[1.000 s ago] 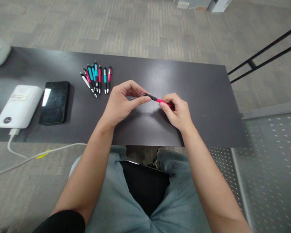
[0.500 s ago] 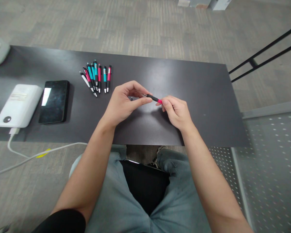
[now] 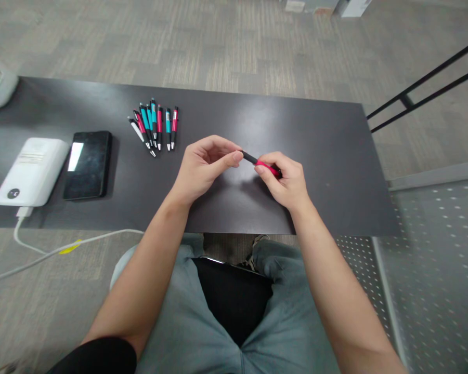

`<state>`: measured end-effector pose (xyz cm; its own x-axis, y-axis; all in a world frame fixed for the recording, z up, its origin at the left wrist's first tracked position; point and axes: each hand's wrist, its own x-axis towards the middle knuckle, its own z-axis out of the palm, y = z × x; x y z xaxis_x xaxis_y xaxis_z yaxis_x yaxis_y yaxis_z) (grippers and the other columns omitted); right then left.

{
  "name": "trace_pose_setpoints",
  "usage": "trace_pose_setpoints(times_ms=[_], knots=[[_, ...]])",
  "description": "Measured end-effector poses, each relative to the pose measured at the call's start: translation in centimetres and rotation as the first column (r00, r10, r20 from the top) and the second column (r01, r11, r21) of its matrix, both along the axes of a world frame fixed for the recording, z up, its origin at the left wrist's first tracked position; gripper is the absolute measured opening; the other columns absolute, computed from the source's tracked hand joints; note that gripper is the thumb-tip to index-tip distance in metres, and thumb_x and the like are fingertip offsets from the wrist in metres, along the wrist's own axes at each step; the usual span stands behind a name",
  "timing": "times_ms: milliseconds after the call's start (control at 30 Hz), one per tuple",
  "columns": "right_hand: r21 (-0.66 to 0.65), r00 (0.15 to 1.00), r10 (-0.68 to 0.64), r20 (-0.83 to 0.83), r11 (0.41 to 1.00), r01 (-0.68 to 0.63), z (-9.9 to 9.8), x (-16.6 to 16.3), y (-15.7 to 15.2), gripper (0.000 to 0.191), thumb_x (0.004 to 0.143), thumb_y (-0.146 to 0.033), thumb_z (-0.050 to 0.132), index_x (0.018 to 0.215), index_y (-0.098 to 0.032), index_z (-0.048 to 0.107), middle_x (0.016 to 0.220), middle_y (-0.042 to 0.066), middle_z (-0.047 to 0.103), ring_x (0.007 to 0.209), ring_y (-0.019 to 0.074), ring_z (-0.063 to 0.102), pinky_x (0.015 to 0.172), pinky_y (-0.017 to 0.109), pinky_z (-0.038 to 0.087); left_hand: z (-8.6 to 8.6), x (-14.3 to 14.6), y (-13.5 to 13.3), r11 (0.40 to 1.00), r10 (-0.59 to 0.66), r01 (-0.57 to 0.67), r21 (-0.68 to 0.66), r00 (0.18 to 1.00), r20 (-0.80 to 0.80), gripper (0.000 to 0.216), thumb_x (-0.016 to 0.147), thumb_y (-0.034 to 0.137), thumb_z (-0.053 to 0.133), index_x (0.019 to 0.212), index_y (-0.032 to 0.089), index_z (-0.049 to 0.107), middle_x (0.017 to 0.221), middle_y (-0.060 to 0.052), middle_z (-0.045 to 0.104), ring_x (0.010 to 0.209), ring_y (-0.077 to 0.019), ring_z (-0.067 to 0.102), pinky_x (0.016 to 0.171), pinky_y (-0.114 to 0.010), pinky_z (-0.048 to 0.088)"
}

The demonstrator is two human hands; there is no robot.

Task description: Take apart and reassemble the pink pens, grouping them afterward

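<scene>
"Pink pen (image 3: 252, 159), 1 item: where, and in what grip?"

"Above the desk (image 3: 343, 171), between its far and near edges, well in from the right edge; black end toward your left hand (image 3: 200, 163). Your right hand (image 3: 283, 176): thumb and fingers closed round the pink barrel. Your left: thumb and forefinger narrow, pinched at the black front end; tip hidden."

"Stock nearby?"

"8 pens (image 3: 159, 124) toward the desk's far edge, left of your hands: 4 teal, 3 pink, 1 white."

"Handling advised?"

"Judged best: brace the barrel with your right hand, press lightly with your left fingertips, both in line with the pen's axis. Work well inside the near edge, so that a slip lands on the desk."
</scene>
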<state>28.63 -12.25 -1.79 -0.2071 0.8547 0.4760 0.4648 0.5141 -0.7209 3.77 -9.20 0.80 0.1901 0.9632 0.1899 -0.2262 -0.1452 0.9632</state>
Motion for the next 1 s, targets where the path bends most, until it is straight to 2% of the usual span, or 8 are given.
trace_pose_setpoints(times_ms=[167,267,333,433,500,667,833,1000], knots=[[-0.054,0.998,0.04,-0.039,0.998,-0.042,-0.13,-0.05,0.09,0.063,0.127,-0.08,0.057,0.106,-0.029,0.087,0.075,0.0,0.066,0.07,0.0213,0.061,0.079,0.039,0.058,-0.18,0.48,-0.09,1.0,0.017,-0.017,0.014,1.0,0.022,0.065,0.07,0.076,0.123,0.09,0.024,0.091,0.103,-0.008,0.097,0.076,-0.0174,0.085,0.079,-0.033,0.073],[-0.084,0.998,0.004,-0.07,0.996,-0.01,-0.3,-0.07,-0.02,0.06,0.119,-0.089,0.068,0.121,-0.03,0.082,0.079,-0.002,0.067,0.066,0.0195,0.056,0.071,0.037,0.054,-0.29,0.59,-0.13,0.998,0.052,-0.052,0.029,0.999,0.018,0.06,0.075,0.074,0.123,0.092,0.025,0.093,0.102,-0.007,0.097,0.076,-0.0169,0.085,0.079,-0.032,0.073],[-0.073,0.996,0.011,-0.084,0.997,-0.018,-0.23,-0.11,-0.07,0.055,0.119,-0.085,0.072,0.118,-0.031,0.08,0.082,-0.002,0.07,0.067,0.0188,0.057,0.071,0.036,0.054,-0.33,0.63,-0.17,0.998,0.055,-0.056,0.031,0.998,0.019,0.058,0.076,0.073,0.122,0.092,0.025,0.093,0.102,-0.007,0.097,0.076,-0.0167,0.085,0.08,-0.032,0.073],[-0.085,0.996,0.05,-0.069,0.995,-0.056,-0.01,-0.16,-0.04,0.059,0.128,-0.078,0.059,0.104,-0.029,0.081,0.082,0.001,0.073,0.074,0.0204,0.066,0.081,0.037,0.059,-0.36,0.7,-0.23,0.999,0.045,-0.046,0.029,0.999,0.023,0.058,0.076,0.072,0.123,0.091,0.024,0.093,0.103,-0.007,0.097,0.075,-0.0164,0.084,0.079,-0.033,0.073],[-0.108,0.995,0.059,-0.081,0.992,-0.068,-0.02,-0.17,0.03,0.061,0.129,-0.078,0.055,0.107,-0.029,0.083,0.08,0.001,0.072,0.074,0.0205,0.067,0.082,0.038,0.059,-0.38,0.73,-0.23,0.998,0.048,-0.049,0.035,0.999,0.023,0.058,0.076,0.072,0.123,0.091,0.024,0.092,0.102,-0.007,0.096,0.074,-0.0161,0.084,0.078,-0.033,0.073],[-0.054,0.99,0.04,-0.136,0.997,-0.048,-0.32,-0.17,0.15,0.05,0.119,-0.08,0.077,0.12,-0.03,0.08,0.088,-0.001,0.076,0.071,0.0184,0.064,0.075,0.036,0.057,-0.36,0.74,-0.17,0.996,0.08,-0.08,0.045,0.997,0.006,0.061,0.076,0.075,0.121,0.091,0.024,0.092,0.099,-0.006,0.095,0.074,-0.0166,0.084,0.077,-0.033,0.073],[-0.136,0.995,0.065,-0.08,0.988,-0.075,-0.26,-0.11,0.09,0.058,0.129,-0.078,0.056,0.11,-0.03,0.083,0.082,0.001,0.074,0.077,0.0216,0.07,0.086,0.039,0.061,-0.29,0.76,-0.19,0.997,0.06,-0.06,0.037,0.998,0.002,0.064,0.075,0.077,0.121,0.09,0.024,0.09,0.1,-0.007,0.095,0.075,-0.0174,0.084,0.079,-0.035,0.074],[-0.087,0.992,0.021,-0.126,0.996,-0.032,-0.81,-0.11,0.26,0.055,0.115,-0.085,0.077,0.125,-0.031,0.078,0.097,0.0,0.078,0.074,0.0197,0.063,0.074,0.038,0.055,-0.23,0.68,-0.16,0.996,0.087,-0.087,0.016,0.996,-0.02,0.066,0.073,0.08,0.121,0.09,0.024,0.09,0.101,-0.007,0.095,0.076,-0.0175,0.084,0.079,-0.035,0.073]])
